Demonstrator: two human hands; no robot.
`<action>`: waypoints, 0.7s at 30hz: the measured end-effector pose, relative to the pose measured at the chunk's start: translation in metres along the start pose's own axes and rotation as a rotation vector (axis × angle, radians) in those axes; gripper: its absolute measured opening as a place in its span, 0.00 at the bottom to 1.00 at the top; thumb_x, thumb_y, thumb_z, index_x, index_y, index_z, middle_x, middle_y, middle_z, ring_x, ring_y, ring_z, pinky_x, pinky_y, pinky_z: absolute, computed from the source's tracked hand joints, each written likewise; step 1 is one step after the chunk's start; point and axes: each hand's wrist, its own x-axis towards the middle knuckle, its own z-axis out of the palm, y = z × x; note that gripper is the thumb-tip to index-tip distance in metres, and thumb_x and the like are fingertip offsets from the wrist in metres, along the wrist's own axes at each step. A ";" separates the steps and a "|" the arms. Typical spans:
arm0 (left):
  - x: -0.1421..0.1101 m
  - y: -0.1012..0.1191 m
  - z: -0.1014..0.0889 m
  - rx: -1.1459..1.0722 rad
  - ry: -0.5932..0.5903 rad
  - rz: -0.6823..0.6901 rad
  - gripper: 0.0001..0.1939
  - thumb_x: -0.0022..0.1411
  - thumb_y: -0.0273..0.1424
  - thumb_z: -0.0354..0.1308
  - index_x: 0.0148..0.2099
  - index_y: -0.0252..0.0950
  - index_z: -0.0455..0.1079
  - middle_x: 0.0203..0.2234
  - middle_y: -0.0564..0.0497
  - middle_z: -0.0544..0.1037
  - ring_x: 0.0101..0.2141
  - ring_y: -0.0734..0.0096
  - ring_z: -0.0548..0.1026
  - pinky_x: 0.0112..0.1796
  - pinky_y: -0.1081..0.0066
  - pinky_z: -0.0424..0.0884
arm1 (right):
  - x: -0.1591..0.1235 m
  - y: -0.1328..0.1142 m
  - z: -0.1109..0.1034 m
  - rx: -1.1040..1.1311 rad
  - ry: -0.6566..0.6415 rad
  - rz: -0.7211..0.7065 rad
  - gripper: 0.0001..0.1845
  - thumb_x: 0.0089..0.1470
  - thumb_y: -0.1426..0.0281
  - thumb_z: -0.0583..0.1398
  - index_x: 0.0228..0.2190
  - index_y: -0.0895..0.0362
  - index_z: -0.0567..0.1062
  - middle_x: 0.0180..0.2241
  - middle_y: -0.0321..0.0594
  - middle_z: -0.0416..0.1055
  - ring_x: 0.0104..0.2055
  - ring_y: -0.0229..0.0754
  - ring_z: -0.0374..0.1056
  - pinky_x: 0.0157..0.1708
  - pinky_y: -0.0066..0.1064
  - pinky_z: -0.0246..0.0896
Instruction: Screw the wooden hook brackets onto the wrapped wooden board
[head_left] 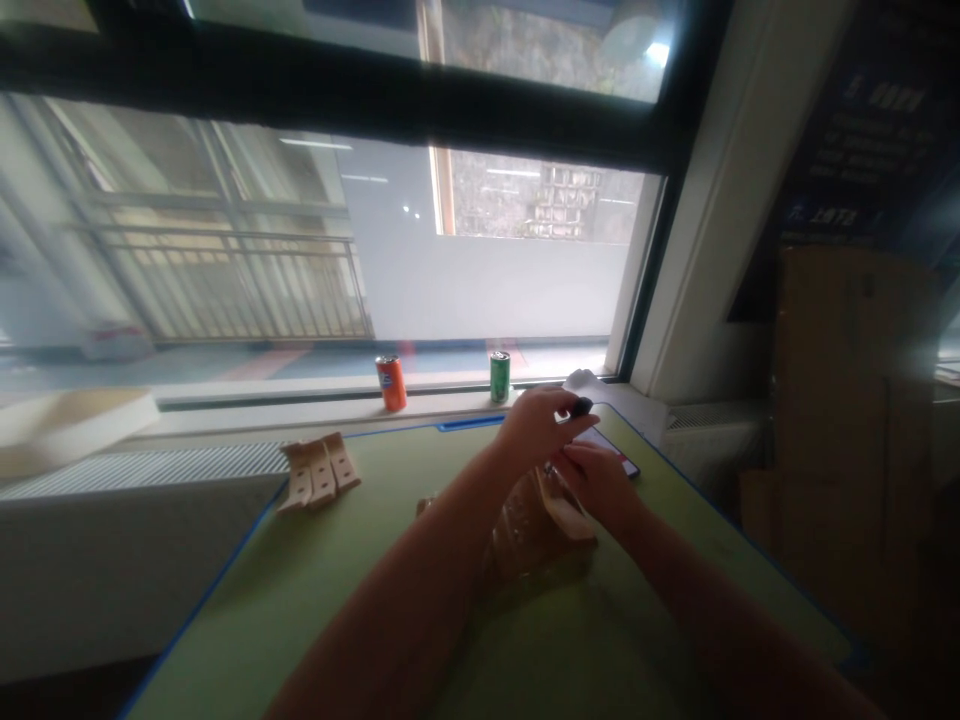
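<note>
My left hand (pixel 534 428) is closed on a small black-ended object (pixel 581 407), its fingers pinched round it above the table; the rest of the object is hidden. Just below and to the right, my right hand (pixel 596 478) has its fingers bent together at the upper edge of a glossy brown piece (pixel 517 540). What the right fingertips grip is too blurred to make out. The brown piece lies on the green table, partly covered by my left forearm. A phone-like flat object (pixel 628 467) with a dark edge shows behind my right hand.
On the green table (pixel 300 590), a brown panelled piece with holes (pixel 321 475) lies at the left. An orange can (pixel 391 383) and a green can (pixel 499 378) stand on the windowsill. A blue strip (pixel 471 424) lies at the far edge; cardboard (pixel 847 430) stands right.
</note>
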 end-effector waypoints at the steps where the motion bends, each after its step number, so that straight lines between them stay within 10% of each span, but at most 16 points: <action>1: 0.000 0.000 -0.001 -0.049 -0.047 -0.016 0.14 0.56 0.41 0.54 0.30 0.34 0.72 0.22 0.53 0.72 0.23 0.78 0.65 0.27 0.74 0.62 | 0.000 0.000 0.000 0.005 0.002 0.006 0.17 0.57 0.65 0.51 0.23 0.58 0.72 0.24 0.38 0.69 0.27 0.36 0.63 0.29 0.28 0.53; 8: -0.001 -0.005 -0.007 -0.582 -0.361 -0.110 0.15 0.60 0.37 0.51 0.44 0.33 0.70 0.36 0.46 0.76 0.32 0.75 0.72 0.32 0.73 0.68 | -0.001 -0.004 -0.001 0.000 0.006 0.011 0.18 0.57 0.65 0.51 0.20 0.58 0.71 0.22 0.37 0.68 0.25 0.34 0.61 0.26 0.27 0.50; 21: -0.001 -0.013 -0.002 -0.349 -0.026 -0.128 0.16 0.46 0.38 0.64 0.34 0.34 0.69 0.28 0.52 0.72 0.28 0.76 0.68 0.29 0.73 0.66 | 0.000 -0.001 0.000 -0.007 -0.012 0.019 0.18 0.57 0.64 0.51 0.19 0.58 0.70 0.21 0.36 0.66 0.24 0.34 0.60 0.26 0.27 0.50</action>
